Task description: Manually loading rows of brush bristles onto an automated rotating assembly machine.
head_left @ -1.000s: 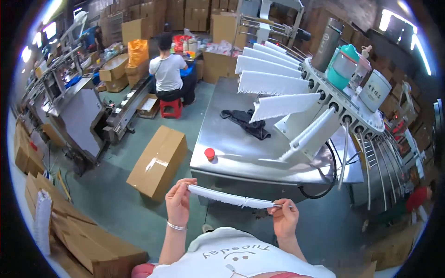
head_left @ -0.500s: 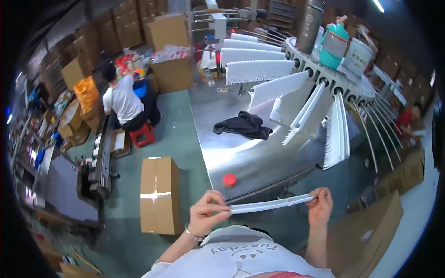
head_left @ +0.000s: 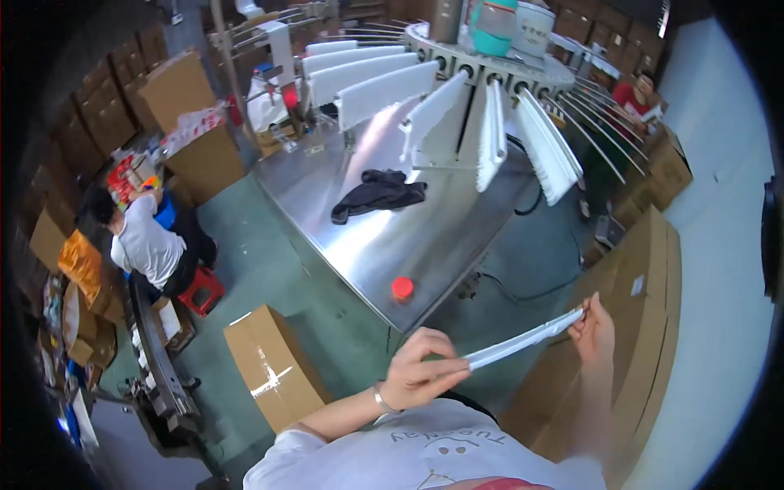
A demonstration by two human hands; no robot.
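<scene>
Pinched between thumb and fingers, one end of a white strip point(head_left: 525, 340) sits in the left hand point(head_left: 423, 371); that grip is firmly pressed together. The right hand point(head_left: 594, 331) pinches the other end, as far as I can judge, its fingertips being small and a little soft from here. The strip is held in the air in front of the chest, rising toward the right, just beyond the near corner of the metal tabletop point(head_left: 359, 273). A bracelet point(head_left: 382, 398) circles the left wrist.

On the tabletop a red knob point(head_left: 402, 288) sits near that corner, with a crumpled black cloth point(head_left: 380, 196) farther back. Above it spreads a round rack point(head_left: 482, 64), white sleeves point(head_left: 555, 155) hanging on some of its arms, bare rods point(head_left: 584, 137) showing at the right. A bottle point(head_left: 494, 26) and a bucket point(head_left: 532, 31) stand on top.

A taped carton point(head_left: 269, 376) lies on the floor to the left; beyond it a co-worker point(head_left: 151, 245) sits on a red stool point(head_left: 202, 291).
</scene>
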